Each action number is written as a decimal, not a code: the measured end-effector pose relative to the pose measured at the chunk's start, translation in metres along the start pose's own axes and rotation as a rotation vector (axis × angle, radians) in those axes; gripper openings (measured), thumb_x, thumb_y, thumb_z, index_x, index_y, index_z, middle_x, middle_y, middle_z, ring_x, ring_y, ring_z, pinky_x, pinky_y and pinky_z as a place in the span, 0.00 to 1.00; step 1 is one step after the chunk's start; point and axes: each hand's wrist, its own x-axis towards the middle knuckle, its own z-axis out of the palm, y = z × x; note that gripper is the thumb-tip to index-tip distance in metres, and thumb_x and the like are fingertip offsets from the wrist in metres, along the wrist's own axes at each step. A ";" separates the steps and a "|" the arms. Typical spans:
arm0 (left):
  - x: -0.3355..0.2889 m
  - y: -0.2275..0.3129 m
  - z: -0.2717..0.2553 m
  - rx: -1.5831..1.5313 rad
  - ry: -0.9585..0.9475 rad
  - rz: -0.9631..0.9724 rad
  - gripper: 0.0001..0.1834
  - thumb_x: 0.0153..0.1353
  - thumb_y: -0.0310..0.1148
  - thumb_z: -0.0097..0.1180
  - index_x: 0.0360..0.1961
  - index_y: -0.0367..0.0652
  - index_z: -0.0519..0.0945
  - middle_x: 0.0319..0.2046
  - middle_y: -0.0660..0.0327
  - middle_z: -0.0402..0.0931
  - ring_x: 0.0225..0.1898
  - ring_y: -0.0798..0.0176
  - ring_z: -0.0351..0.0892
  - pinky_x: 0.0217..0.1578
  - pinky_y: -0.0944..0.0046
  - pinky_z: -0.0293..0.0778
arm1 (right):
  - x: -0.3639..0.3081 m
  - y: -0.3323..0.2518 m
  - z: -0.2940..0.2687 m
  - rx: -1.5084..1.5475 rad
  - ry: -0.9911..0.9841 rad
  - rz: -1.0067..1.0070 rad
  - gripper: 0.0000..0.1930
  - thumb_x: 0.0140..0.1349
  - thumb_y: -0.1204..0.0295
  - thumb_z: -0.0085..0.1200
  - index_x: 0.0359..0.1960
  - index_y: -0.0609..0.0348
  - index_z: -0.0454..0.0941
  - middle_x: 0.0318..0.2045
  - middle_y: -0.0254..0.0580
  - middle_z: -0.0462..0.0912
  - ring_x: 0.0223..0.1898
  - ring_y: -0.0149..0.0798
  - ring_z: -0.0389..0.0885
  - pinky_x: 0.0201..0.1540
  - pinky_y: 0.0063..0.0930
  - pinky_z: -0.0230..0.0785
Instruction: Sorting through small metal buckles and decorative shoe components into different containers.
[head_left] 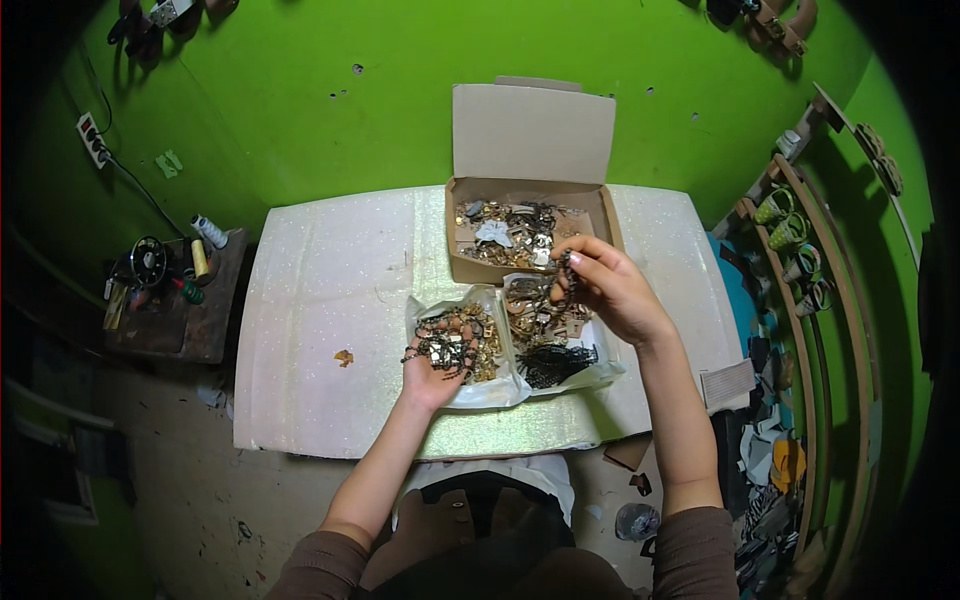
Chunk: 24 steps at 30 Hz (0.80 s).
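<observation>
The right hand point(618, 293) is pinching a dark strand point(571, 283) between thumb and fingertips, holding it up over the back of the right tray point(607, 374), just in front of the box point(490, 271). The left hand point(432, 386) is lying palm up, cradling a tangle point(447, 350) over the left tray point(490, 398) without clenching around it.

I'm judging the strand to be light and limp, sagging wherever nothing is supporting it, so a gentle pinch is probably serving well. I'm favouring a hold near one end, on a bead rather than the gaps between, since smooth beads are likely to be slipping under a loose touch. The threading I'm treating as fragile: a hard tug could be snapping it. The tangle I'm expecting to be heavier as a mass and prone to snagging; I'm trusting a cupped palm beneath it, and a free loop at its edge for picking single pieces out.

In looks, the strand is showing nearly black and knobbly; its material I'm not managing to tell. The tangle is mixing dark beaded loops with pale, shiny glints, a few loops spilling past the palm's edge. Gold pieces point(489, 357) are filling the left tray beside it.
</observation>
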 end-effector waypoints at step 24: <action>0.006 -0.060 -0.014 -0.162 -0.026 0.292 0.14 0.58 0.41 0.39 0.36 0.48 0.75 0.40 0.62 0.74 0.48 0.56 0.69 0.41 0.53 0.69 | -0.021 0.111 -0.138 -1.417 -0.431 0.286 0.11 0.49 0.71 0.48 0.34 0.56 0.78 0.32 0.46 0.78 0.34 0.46 0.76 0.40 0.35 0.67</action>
